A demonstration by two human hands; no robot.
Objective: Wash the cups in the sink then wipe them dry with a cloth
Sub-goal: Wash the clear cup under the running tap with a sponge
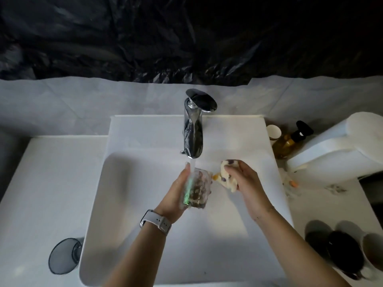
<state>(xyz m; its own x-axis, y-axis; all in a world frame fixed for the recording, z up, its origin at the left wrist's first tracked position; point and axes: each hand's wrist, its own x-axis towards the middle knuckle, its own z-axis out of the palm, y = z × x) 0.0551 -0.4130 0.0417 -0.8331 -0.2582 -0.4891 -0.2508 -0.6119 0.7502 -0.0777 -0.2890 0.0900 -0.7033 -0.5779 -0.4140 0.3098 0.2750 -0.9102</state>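
Observation:
A clear glass cup point(200, 188) with a brown pattern and a green stripe lies on its side over the white sink point(128, 204), and my left hand point(178, 191) grips it. Water runs from the chrome tap point(193, 129) onto the cup's rim. My right hand point(246, 179) holds a crumpled cream cloth point(227, 175) with purple and yellow marks, just right of the cup and apart from it. A grey translucent cup point(63, 255) stands on the counter at the left.
At the right edge of the counter stand two dark cups point(344, 253) and a pale cup point(373, 253). Behind them are an amber pump bottle point(290, 141), a small white jar point(273, 131) and a large white container point(342, 148).

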